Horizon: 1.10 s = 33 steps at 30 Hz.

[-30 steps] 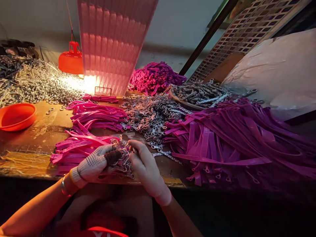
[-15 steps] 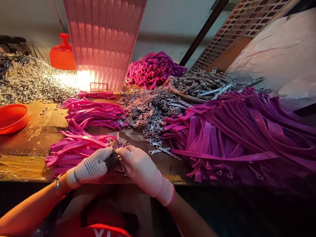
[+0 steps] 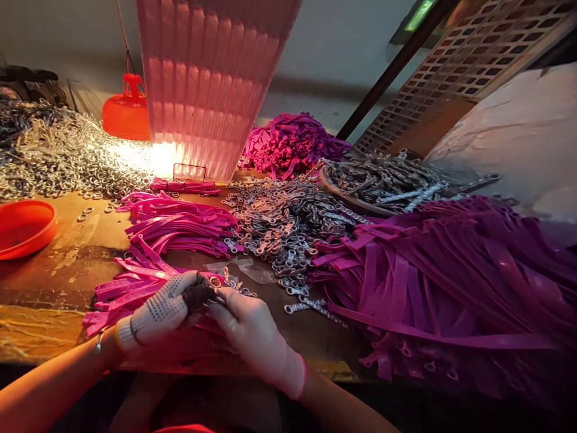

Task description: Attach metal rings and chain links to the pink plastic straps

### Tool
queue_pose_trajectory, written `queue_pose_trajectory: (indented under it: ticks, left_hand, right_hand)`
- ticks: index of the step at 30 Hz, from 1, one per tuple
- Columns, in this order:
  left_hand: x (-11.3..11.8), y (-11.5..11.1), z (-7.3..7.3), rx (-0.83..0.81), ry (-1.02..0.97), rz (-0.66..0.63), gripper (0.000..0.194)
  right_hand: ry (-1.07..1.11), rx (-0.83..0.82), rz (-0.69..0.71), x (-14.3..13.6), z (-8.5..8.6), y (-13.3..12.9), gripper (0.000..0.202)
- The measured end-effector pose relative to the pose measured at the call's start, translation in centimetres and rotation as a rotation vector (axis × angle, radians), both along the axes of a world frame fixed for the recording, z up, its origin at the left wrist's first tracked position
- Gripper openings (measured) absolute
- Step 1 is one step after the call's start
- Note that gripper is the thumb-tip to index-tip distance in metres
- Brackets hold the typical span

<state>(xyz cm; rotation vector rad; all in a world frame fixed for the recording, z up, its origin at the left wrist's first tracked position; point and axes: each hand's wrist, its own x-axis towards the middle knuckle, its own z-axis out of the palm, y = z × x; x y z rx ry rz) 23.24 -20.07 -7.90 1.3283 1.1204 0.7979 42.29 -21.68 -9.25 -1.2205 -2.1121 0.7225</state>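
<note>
My left hand point(image 3: 160, 310), in a dotted knit glove with a dark thumb or finger covering, is closed in front of me at the table's near edge. My right hand point(image 3: 252, 331), in a pale thin glove, is closed with its fingertips near a small metal piece beside the left fingers. What each hand pinches is too small and hidden to make out. Pink straps point(image 3: 130, 288) lie behind and left of my left hand. Small metal rings point(image 3: 229, 279) lie just beyond my fingertips.
Metal links point(image 3: 288, 222) are heaped mid-table. Purple straps point(image 3: 433, 270) are piled at the right. A red bowl point(image 3: 27, 231) stands at the left, below a red lamp point(image 3: 126, 111). A tray of chains point(image 3: 383, 180) sits behind, and a corrugated panel point(image 3: 207, 78) hangs in the middle.
The camera view has shifted, so the table contents appear lower and further right. My hands have stayed close together, with the right fingertips slightly lower and the dark covering on the left more exposed.
</note>
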Motion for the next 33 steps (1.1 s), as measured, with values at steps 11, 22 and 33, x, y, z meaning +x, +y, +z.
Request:
queue_pose_trajectory:
  ticks: [11,22,33]
  left_hand:
    - [-5.3,5.4,-2.2,-0.696,-0.985,0.313,0.009]
    - [-7.0,3.8,-2.3,-0.466,-0.593,0.380,0.036]
    - [-4.7,3.6,0.2,0.486,0.057,0.126,0.044]
  right_hand:
    - [-0.062,0.056,-0.060,-5.6,-3.0,18.7,0.016]
    - [0.309,-0.329,-0.010,-5.2,-2.3,18.0,0.048]
    - [0.612,-0.645,0.028,-3.8,0.9,8.5,0.035]
